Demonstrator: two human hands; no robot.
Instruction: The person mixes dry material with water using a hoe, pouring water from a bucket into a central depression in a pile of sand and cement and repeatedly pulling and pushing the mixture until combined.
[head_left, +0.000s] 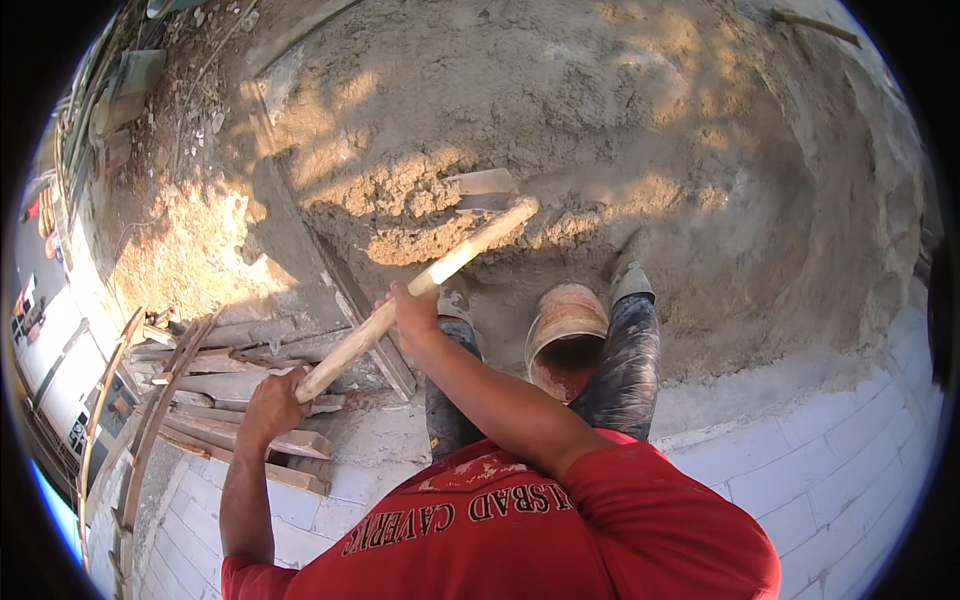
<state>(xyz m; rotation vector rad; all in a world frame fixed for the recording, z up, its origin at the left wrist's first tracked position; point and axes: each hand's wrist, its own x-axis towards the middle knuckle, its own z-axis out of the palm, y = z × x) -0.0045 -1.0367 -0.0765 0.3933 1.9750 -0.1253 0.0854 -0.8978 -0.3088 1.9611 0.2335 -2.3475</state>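
Both my hands are closed around the pale wooden handle of a hoe, held slantwise from lower left to upper right. My left hand grips the handle's lower end. Farther up the handle, my right hand wraps round it. The hoe's grey metal blade, at the far end, lies against a ridge of wet, crumbly mortar. Part of the blade is hidden by the mortar and the handle. A mortar-stained bucket is between my legs, its dark mouth facing me.
Several rough boards are piled on the left, beside long thin poles. A plank borders the mortar bed on its left. Grey mortar spreads ahead and to the right. A pale block wall runs along the near side.
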